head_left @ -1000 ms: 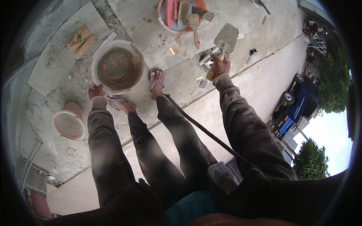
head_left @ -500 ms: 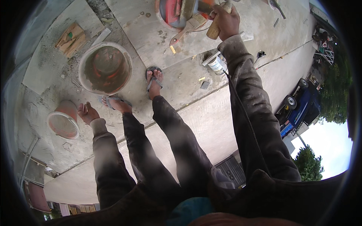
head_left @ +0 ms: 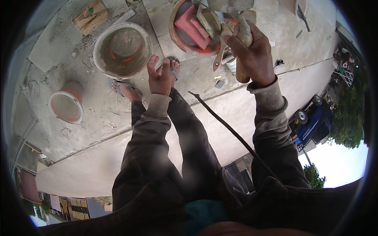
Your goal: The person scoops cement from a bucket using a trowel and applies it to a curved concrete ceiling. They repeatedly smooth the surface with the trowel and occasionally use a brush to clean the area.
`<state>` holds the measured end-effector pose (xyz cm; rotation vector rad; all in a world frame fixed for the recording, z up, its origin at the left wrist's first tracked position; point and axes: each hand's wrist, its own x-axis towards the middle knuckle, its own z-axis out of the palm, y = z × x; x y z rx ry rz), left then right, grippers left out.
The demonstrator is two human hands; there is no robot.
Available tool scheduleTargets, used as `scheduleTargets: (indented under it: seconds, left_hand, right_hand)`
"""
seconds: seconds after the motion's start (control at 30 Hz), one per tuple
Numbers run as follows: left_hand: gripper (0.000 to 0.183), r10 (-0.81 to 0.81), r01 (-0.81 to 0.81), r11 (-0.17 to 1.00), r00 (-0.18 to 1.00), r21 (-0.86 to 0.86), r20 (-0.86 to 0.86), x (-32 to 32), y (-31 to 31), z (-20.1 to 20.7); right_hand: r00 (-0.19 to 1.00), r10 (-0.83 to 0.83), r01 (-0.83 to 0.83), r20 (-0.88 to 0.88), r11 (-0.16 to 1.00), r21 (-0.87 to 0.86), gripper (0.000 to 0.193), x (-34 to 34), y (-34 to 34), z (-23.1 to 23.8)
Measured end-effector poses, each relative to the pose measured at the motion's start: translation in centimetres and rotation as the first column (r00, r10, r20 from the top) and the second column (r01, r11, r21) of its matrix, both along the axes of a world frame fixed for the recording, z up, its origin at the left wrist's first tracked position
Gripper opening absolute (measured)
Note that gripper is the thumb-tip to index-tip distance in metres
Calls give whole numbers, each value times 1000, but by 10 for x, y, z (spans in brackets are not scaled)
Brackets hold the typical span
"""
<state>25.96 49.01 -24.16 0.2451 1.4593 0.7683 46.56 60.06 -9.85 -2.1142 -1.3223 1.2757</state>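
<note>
My right hand (head_left: 256, 57) is wrapped round the thick wooden handle of a trowel (head_left: 245, 33), whose grey blade shows towards the top edge. A paintbrush (head_left: 220, 56) with a wooden handle lies right by those fingers; whether they also touch it I cannot tell. Beneath is a round orange tub (head_left: 173, 33) holding a red float (head_left: 191, 25) and a mortar-smeared block-like tool (head_left: 208, 23). My left hand (head_left: 159, 80) holds nothing, fingers apart, in front of my foot and beside a large mortar-stained bucket (head_left: 100, 65).
A smaller orange bucket (head_left: 80, 92) stands at left. Torn brown cardboard or paper (head_left: 89, 17) lies at far left. Behind my right hand is a white can (head_left: 231, 65). A dark cord (head_left: 224, 122) hangs before me. A blue vehicle (head_left: 313, 122) is at right.
My left hand has moved right, from beside the small bucket to the large bucket's right side. My right hand, still on the trowel, sits lower in view; the brush has shifted towards it.
</note>
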Motion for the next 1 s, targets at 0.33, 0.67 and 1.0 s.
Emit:
scheduleTargets:
  seconds: [0.33,0.67,1.0]
  left_hand:
    - [50,209,-196,930,978,-310,8,-84,-135,50]
    - [36,411,-412,851,908,-325,-75,-165,-244,56]
    - [38,349,-336,899,937,-282,-7,-180,-219,54]
  right_hand:
    - [869,471,-486,-154,870,-79,38,-118,-83,72]
    - [806,504,-515,-311,855,50,37,-216,-139,51]
    - [765,580,-616,-279,786,-52,36,-249,-132,46]
